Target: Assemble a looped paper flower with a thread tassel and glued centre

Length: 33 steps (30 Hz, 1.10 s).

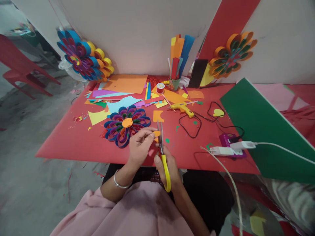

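Between the thumb and fingers of my left hand (141,146) is a small piece of orange paper (157,133), partly covered by the fingertips. My right hand (169,167) is closed round the yellow handles of a pair of scissors (166,173). Their blades point away from me, slightly apart, right beside the orange paper. Just beyond my left hand lies a paper flower (118,117) of blue, purple and dark red loops, with an orange disc (127,123) at its centre. An orange paper offcut (158,116) with a curved notch rests past the scissor tips.
A yellow glue gun (182,108) with a black cord lies right of centre. Plugs sit in a purple power strip (232,146) beside a green board (268,131). Paper sheets (128,83), a thread spool (160,87) and a cup of paper strips (174,84) stand behind.
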### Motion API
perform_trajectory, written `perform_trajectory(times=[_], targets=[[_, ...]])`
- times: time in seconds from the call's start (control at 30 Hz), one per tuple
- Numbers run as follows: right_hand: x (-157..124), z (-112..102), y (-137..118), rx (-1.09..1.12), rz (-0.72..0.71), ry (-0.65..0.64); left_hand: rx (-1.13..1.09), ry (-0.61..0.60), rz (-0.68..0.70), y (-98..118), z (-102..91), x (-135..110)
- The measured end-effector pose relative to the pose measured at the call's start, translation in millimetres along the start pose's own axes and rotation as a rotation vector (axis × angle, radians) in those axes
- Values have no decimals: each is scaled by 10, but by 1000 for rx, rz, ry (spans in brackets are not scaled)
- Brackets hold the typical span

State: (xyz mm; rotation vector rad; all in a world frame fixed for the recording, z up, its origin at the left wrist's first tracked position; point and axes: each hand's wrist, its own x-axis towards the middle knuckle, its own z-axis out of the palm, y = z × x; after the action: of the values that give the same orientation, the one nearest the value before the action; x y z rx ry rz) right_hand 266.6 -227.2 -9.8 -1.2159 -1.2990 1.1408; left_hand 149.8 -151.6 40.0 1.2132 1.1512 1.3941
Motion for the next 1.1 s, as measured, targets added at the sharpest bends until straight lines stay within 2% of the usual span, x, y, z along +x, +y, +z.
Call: perform_trajectory(times=[0.57,0.8,1.1], targets=[[3,33,31,-15,3,68,-3,-13,10,8,45,24],[3,43,37,0,47,63,-35,7,-2,-8,35,30],[8,48,12,-8,14,59,-34,15,42,-51,1,48]])
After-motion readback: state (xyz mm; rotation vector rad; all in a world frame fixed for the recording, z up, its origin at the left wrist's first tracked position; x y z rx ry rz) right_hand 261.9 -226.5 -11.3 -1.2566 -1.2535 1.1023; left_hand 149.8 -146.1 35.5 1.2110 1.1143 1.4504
